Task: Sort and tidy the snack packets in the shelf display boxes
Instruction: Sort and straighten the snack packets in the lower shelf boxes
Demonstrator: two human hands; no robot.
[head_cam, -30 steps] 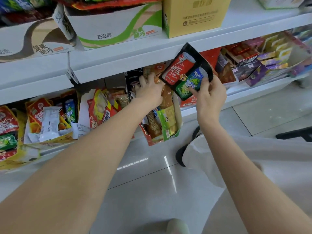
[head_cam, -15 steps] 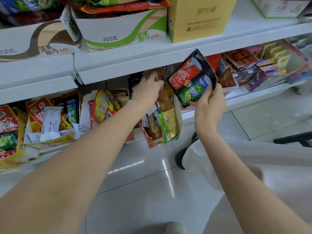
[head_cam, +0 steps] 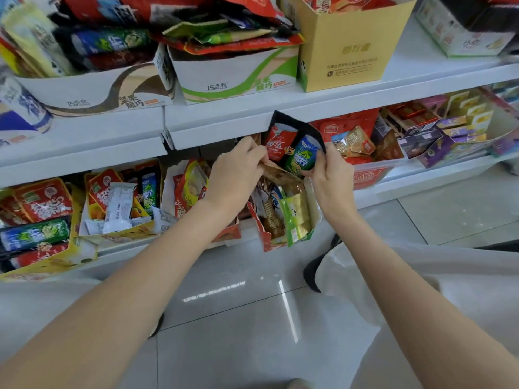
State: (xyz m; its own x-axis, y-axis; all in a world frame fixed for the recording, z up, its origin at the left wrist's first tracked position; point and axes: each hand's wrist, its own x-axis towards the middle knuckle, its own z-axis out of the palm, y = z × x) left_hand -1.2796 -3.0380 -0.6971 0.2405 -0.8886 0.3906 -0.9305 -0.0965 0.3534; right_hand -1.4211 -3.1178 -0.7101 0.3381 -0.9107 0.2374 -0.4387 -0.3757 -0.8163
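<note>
My right hand (head_cam: 331, 175) pinches a black snack packet (head_cam: 292, 148) printed with a red can and a green can, held upright just under the shelf lip. My left hand (head_cam: 238, 175) grips a brown packet (head_cam: 280, 174) at the top of an open red-edged display box (head_cam: 262, 233) on the lower shelf. That box is full of brown and green packets (head_cam: 297, 217) and leans out over the shelf edge. The two hands are close together above it.
Left on the lower shelf stand yellow display boxes (head_cam: 118, 234) with mixed red, white and green packets. A red tub (head_cam: 368, 175) and purple boxes (head_cam: 443, 153) sit to the right. The upper shelf (head_cam: 252, 119) carries white and yellow cartons heaped with packets. Below is tiled floor (head_cam: 252, 318).
The black packet came down and left toward the box. My left hand pulled a brown packet up out of the box. The view tilted up, showing more of the upper shelf.
</note>
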